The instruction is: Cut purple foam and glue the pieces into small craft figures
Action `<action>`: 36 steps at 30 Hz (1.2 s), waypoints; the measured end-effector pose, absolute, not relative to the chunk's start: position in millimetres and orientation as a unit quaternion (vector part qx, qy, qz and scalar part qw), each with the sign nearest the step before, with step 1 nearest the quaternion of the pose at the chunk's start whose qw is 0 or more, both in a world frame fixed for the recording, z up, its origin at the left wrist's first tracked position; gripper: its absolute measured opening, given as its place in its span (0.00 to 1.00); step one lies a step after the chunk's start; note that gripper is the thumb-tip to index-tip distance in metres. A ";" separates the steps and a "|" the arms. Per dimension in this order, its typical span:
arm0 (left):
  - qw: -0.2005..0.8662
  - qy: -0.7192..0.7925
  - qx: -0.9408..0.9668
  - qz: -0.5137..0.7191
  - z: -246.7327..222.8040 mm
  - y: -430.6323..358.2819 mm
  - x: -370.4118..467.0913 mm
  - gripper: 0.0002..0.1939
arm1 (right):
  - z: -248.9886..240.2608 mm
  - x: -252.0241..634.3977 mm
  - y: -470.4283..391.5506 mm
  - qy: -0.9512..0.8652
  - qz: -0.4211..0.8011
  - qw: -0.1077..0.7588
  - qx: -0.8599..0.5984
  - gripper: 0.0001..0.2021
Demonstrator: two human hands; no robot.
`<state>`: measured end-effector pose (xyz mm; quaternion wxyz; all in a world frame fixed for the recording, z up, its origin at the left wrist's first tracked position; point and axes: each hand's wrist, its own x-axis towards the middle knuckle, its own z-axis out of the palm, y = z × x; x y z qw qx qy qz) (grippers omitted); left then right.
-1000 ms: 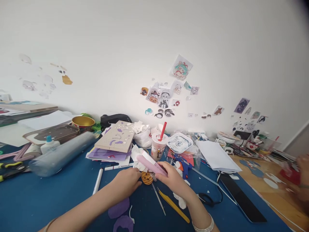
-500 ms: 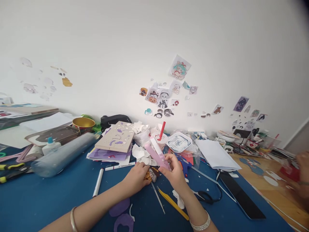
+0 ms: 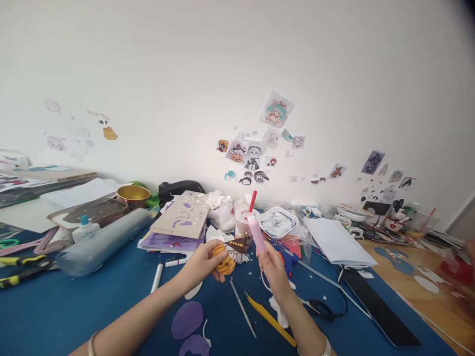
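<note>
My left hand [image 3: 208,262] pinches a flat cutout [image 3: 227,263] of an orange pumpkin with a white figure in a brown hat. It is lifted above the blue table. My right hand [image 3: 272,267] is wrapped round a slim pink wand-shaped device [image 3: 257,236], held upright, its top end glowing pale. The device stands just right of the cutout, apart from it. Behind both is a drink cup [image 3: 242,226] with a red straw [image 3: 253,201]. Yellow tweezers [image 3: 270,319] and a thin pale stick [image 3: 243,307] lie below, between my forearms.
Purple cut pieces [image 3: 187,320] lie near the front edge. Black-handled scissors [image 3: 321,309] and a black tablet-like slab [image 3: 378,306] are to the right. A beige board [image 3: 181,215] tops a paper pile. A clear plastic roll [image 3: 104,242] lies left. Another person's blurred hand is far right.
My left hand has raised the cutout off the table and turned it to show its face. The pink device has swung more upright, and its end looks brighter.
</note>
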<state>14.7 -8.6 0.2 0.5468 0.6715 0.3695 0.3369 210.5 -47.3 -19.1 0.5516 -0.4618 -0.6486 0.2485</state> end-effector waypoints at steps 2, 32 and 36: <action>0.542 0.348 0.679 0.352 3.6 -9.9 12.6 0.18 | -16.7 209.8 -48.4 -0.654 0.297 0.527 -0.455 0.21; 0.517 0.351 0.705 0.335 7.3 -20.9 10.6 0.17 | -9.3 214.1 -52.2 -0.679 0.314 0.499 -0.437 0.19; 0.504 0.356 0.708 0.343 8.8 -20.6 9.5 0.17 | -10.2 210.3 -54.5 -0.702 0.364 0.454 -0.412 0.19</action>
